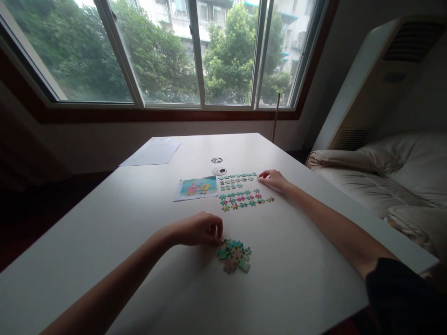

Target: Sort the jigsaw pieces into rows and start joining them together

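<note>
A heap of loose jigsaw puzzle pieces [233, 253] lies on the near part of the white table [146, 232], some showing green-blue printing, others bare brown backs. My left hand [202, 228] touches the heap's left edge, fingers curled and pinched; what lies between the fingertips is hidden. Farther off, my right hand [274, 179] rests at the right end of the back rows of sorted pieces [240, 198], thumb and finger closed on a small puzzle piece [258, 178]. Left of the rows lies a printed reference picture [198, 187] with pink and yellow cartoon figures on blue.
Two round discs [219, 171] sit behind the rows. A pale sheet [152, 153] lies at the table's far left. Beyond the right edge stands a cream leather sofa [352, 181], with a tall air conditioner [370, 79] behind it. Windows [167, 56] line the far wall.
</note>
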Tool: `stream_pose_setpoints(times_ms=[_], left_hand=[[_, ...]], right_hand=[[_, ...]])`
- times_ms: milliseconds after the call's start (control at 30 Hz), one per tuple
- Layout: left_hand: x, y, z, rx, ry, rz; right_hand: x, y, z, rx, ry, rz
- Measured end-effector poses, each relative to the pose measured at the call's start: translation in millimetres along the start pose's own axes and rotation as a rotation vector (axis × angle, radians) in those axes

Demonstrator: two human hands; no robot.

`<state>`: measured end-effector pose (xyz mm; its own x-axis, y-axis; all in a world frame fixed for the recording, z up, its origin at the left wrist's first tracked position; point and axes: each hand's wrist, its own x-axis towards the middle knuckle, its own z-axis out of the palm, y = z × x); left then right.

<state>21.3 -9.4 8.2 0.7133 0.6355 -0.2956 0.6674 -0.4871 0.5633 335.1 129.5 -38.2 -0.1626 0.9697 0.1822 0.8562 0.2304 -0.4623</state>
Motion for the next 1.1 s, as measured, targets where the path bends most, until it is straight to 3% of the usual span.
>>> stream_pose_setpoints(times_ms=[800,1100], left_hand=[[-2.3,2.9,-0.6,0.017,-0.004,0.004],[-5.4,9.9,-3.6,0.088,0.015,-0.018]], right_hand=[[10.9,-6.4,3.5,-0.013,-0.047,0.017],[-11.7,-9.7,-7.2,-0.026,-0.041,-0.024]])
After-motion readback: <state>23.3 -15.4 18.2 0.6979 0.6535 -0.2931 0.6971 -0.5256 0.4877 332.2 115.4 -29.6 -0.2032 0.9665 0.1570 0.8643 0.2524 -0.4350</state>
